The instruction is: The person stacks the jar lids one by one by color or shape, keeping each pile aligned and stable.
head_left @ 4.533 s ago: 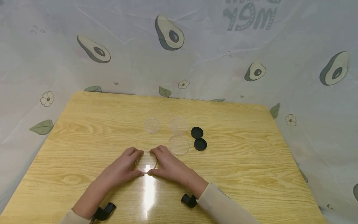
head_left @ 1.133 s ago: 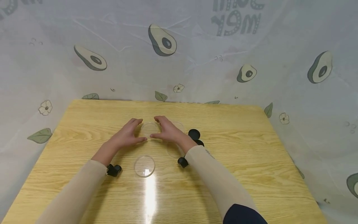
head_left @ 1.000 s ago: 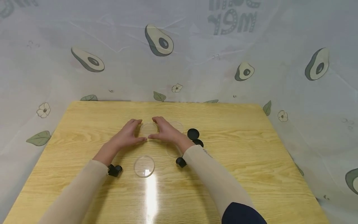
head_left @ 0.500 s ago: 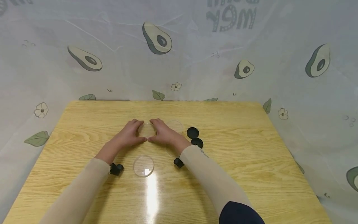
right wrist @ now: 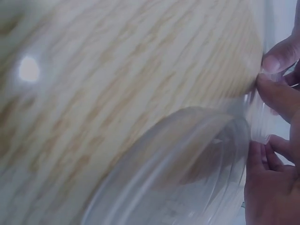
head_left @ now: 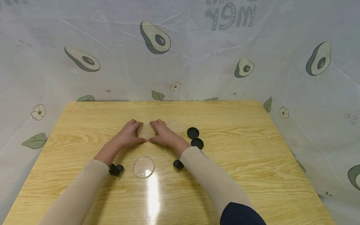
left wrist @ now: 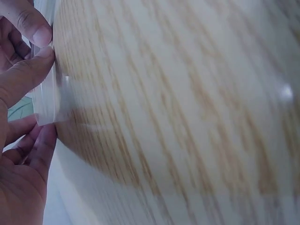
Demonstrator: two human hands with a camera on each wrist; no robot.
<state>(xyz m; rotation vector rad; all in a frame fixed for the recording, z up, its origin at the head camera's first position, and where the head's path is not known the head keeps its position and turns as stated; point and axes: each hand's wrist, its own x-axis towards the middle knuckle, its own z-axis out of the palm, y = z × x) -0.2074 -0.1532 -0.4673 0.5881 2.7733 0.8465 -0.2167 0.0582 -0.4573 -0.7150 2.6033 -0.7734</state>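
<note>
Far to the left of the group, a clear round petri dish [head_left: 146, 131] lies between my two hands. My left hand [head_left: 130, 135] grips its left side, thumb at the near edge and fingers at the far edge. From the other side my right hand [head_left: 163, 134] holds it the same way, the thumbs almost meeting. The left wrist view shows thumbs and fingertips at the thin wall of this dish [left wrist: 48, 101]. Nearer to me lies a second clear dish [head_left: 143, 167].
Another clear dish [head_left: 175, 127] sits right of the hands; one more [head_left: 172, 152] is partly hidden by the right forearm. Two black round caps, one farther [head_left: 193, 132] and one nearer [head_left: 197, 143], lie beside them on the wooden table [head_left: 239, 150]. A patterned cloth [head_left: 197, 62] hangs behind.
Earlier both hands held the near dish. They let go of it and moved away from me to the far left dish. From standing apart around it, they have drawn in onto its rim.
</note>
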